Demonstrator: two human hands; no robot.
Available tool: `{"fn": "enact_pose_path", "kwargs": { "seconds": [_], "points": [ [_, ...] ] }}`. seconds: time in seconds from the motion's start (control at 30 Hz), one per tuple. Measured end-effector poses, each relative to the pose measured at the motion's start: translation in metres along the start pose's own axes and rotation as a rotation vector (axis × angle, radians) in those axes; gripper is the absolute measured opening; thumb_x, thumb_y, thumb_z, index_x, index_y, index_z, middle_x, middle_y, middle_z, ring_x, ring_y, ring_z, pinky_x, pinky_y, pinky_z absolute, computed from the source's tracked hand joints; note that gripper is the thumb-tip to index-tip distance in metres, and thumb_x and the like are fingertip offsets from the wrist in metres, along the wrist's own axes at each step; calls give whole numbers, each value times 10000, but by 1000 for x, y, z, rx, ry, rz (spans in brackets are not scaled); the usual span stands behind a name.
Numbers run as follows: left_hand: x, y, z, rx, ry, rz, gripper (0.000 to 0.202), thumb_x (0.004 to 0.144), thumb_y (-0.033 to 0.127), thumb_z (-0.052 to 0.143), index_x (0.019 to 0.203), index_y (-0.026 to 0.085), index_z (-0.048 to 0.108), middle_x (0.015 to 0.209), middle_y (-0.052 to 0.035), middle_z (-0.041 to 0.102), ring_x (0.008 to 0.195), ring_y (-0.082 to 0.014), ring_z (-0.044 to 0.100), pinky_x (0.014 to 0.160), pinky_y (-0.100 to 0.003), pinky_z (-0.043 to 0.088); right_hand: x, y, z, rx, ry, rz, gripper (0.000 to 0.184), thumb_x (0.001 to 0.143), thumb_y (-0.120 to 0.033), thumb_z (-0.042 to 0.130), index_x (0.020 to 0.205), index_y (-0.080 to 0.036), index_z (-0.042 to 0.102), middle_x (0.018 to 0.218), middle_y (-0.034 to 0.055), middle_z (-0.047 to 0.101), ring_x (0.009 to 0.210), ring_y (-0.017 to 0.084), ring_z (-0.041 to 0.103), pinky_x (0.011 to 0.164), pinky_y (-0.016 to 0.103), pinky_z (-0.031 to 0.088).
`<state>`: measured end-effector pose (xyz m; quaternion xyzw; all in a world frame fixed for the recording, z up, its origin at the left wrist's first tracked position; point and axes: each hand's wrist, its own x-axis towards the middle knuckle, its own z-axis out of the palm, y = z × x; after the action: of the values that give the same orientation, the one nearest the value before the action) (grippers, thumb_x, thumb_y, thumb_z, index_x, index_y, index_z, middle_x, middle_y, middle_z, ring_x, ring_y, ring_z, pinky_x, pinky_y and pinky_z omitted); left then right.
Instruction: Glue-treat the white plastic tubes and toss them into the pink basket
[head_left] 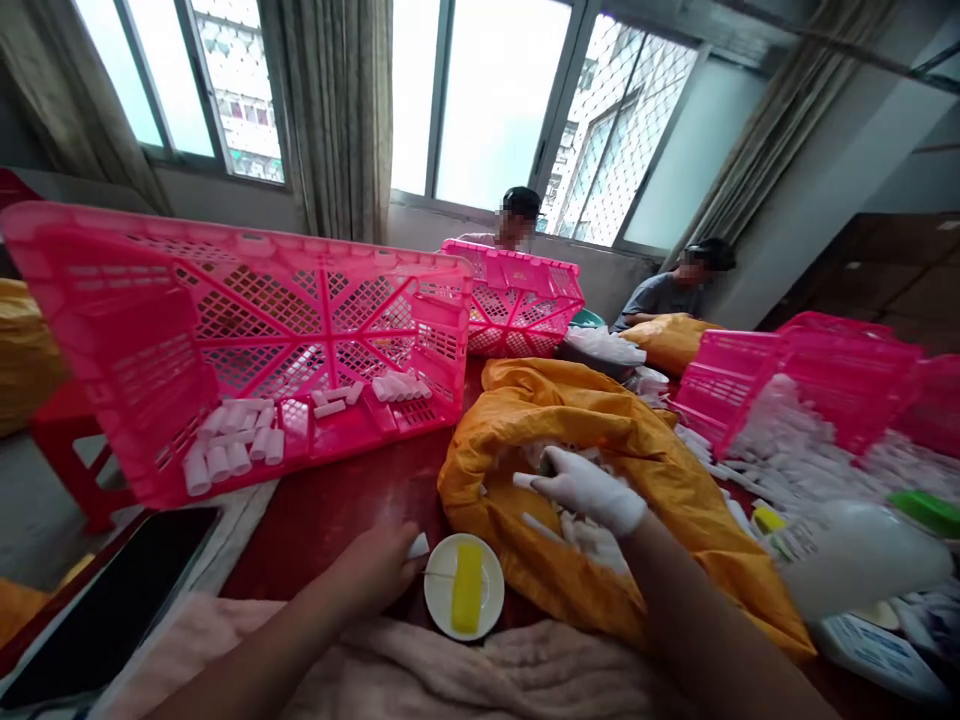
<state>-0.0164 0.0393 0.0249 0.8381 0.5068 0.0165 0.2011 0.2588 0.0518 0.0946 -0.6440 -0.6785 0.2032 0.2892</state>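
Low in the middle, my left hand (382,568) is closed, with a short white tube (418,546) at its fingertips. A thin pale stick (439,574) runs from beside those fingers toward a yellow sponge strip (466,590) in a small round white dish (492,590). My right hand (596,492), in a white fingerless glove, is over the mouth of an orange sack (555,400). Its thumb and fingers pinch a small white tube (523,480). More white pieces (544,528) lie inside the sack.
A pink crate (326,310) on its side holds several white tubes (240,440). Other pink crates (517,300) and heaped white tubes (795,470) are behind and to the right. A plastic bottle (855,555) lies at right, a dark phone-like slab (112,600) at left. Two people sit farther back.
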Motion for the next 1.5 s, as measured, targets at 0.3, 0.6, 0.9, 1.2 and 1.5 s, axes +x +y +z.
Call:
{"fn": "enact_pose_path", "kwargs": {
  "seconds": [0.3, 0.6, 0.9, 1.2, 1.5],
  "points": [
    [1, 2, 11, 4, 13, 51, 213, 795, 373, 411, 868, 202, 516, 882, -64, 638, 819, -204, 597, 653, -263, 407, -70, 7, 82, -17, -74, -296, 247, 865, -244, 409, 1092, -192, 492, 1035, 74, 577, 977, 195, 539, 875, 376, 439],
    [1, 6, 19, 76, 71, 65, 191, 811, 353, 414, 846, 186, 501, 848, -67, 637, 796, -207, 598, 663, -277, 415, -81, 7, 82, -240, -113, -552, 261, 832, -137, 442, 1085, -182, 483, 1025, 92, 545, 939, 196, 520, 834, 374, 468],
    [2, 6, 21, 108, 102, 64, 183, 814, 346, 413, 826, 182, 495, 793, -61, 630, 758, -208, 599, 631, -271, 411, -91, 12, 85, -253, -112, -549, 282, 826, -114, 458, 1099, -186, 469, 1078, 84, 529, 993, 200, 476, 877, 390, 440],
    [2, 9, 20, 118, 84, 22, 197, 811, 342, 416, 864, 173, 504, 815, -71, 633, 780, -208, 599, 646, -271, 411, -102, -2, 82, -442, -170, -754, 183, 849, -128, 422, 945, -171, 572, 886, 78, 607, 784, 185, 541, 667, 329, 466],
    [-2, 7, 11, 72, 237, 73, 226, 814, 382, 431, 870, 187, 530, 860, -56, 605, 831, -202, 556, 725, -304, 398, -96, -11, 89, 317, 62, -501, 174, 840, -168, 443, 989, -229, 510, 1028, 60, 551, 913, 164, 541, 770, 305, 472]
  ]
}}
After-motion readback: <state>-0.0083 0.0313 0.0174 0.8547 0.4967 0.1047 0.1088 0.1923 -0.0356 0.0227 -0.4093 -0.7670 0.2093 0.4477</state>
